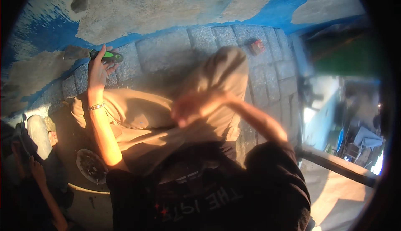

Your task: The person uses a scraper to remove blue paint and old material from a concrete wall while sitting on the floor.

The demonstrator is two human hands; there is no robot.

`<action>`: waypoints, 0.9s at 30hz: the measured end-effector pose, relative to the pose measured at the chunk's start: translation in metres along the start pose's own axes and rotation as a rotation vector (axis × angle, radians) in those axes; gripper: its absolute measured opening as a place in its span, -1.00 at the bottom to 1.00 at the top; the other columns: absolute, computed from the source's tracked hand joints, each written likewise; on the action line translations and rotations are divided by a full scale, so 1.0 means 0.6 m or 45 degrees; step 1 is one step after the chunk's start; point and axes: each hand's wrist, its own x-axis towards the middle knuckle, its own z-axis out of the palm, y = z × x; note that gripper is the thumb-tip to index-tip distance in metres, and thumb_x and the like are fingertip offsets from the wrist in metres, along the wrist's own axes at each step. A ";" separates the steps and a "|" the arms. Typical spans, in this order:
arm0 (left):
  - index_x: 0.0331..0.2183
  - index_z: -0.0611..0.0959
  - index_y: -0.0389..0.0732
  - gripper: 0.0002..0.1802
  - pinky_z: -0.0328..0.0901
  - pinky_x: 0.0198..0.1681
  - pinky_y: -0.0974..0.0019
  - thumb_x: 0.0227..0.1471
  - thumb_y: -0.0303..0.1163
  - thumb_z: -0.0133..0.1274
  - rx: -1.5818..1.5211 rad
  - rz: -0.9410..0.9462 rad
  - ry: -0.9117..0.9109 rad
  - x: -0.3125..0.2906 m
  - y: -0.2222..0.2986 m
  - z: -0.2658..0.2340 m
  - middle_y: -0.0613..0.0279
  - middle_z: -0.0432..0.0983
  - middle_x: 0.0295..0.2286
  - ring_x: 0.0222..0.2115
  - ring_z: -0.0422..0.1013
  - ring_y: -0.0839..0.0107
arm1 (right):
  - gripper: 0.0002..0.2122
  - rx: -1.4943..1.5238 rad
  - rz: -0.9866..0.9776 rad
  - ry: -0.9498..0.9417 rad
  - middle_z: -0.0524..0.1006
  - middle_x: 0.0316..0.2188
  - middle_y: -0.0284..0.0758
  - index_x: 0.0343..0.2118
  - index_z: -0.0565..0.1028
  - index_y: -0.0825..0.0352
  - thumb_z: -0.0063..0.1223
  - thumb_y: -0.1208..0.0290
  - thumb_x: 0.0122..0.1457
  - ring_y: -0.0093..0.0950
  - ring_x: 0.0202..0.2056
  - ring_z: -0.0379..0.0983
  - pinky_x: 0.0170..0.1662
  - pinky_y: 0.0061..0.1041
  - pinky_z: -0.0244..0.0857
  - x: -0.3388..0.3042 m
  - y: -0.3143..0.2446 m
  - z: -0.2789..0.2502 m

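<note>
My left hand (pixel 99 70) is closed round the green-and-black handle of a putty knife (pixel 112 57). The knife's broad blade points left, over the lower part of the wall (pixel 133 5); whether it touches the surface I cannot tell. Blue paint remains on that wall around large bare grey patches. My right hand (pixel 190 107) is over my lap, near my bent legs in tan trousers (pixel 225 72). Motion smears its fingers, so their shape and anything in them cannot be made out.
Grey stone blocks (pixel 165 49) run along the wall's foot. A small red packet (pixel 257 46) lies on them beyond my raised knee. At the left edge another person's hand (pixel 37 170) shows. A round, speckled thing (pixel 91 166) is beside my left arm. A dark rail (pixel 338 166) stands at right.
</note>
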 end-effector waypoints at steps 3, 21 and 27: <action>-0.10 0.48 -0.16 -0.49 0.30 -0.25 0.40 0.03 0.00 0.06 -0.012 0.001 -0.059 -0.002 0.005 0.027 0.22 0.48 -0.14 -0.23 0.41 0.45 | -0.47 0.207 0.626 0.472 0.33 0.03 -0.05 0.02 0.32 0.43 0.19 0.22 0.04 -0.23 0.08 0.25 0.09 -0.29 0.18 0.037 0.023 0.012; -0.17 0.49 -0.17 -0.52 0.31 -0.24 0.34 0.02 0.00 0.07 0.000 0.011 -0.022 -0.007 0.001 0.010 0.17 0.50 -0.18 -0.21 0.41 0.40 | -0.49 0.620 1.049 0.675 0.52 -0.24 -0.06 -0.15 0.42 0.53 0.05 0.05 0.12 -0.28 -0.18 0.49 -0.16 -0.33 0.41 0.129 0.081 0.037; -0.18 0.49 -0.19 -0.53 0.31 -0.24 0.35 0.02 -0.02 0.07 -0.018 0.031 0.001 -0.005 0.008 0.021 0.17 0.50 -0.19 -0.25 0.42 0.40 | -0.53 1.487 0.480 -0.179 0.44 -0.08 -0.08 -0.02 0.36 0.44 0.10 0.22 0.09 -0.24 -0.02 0.37 0.01 -0.28 0.29 0.110 0.121 0.075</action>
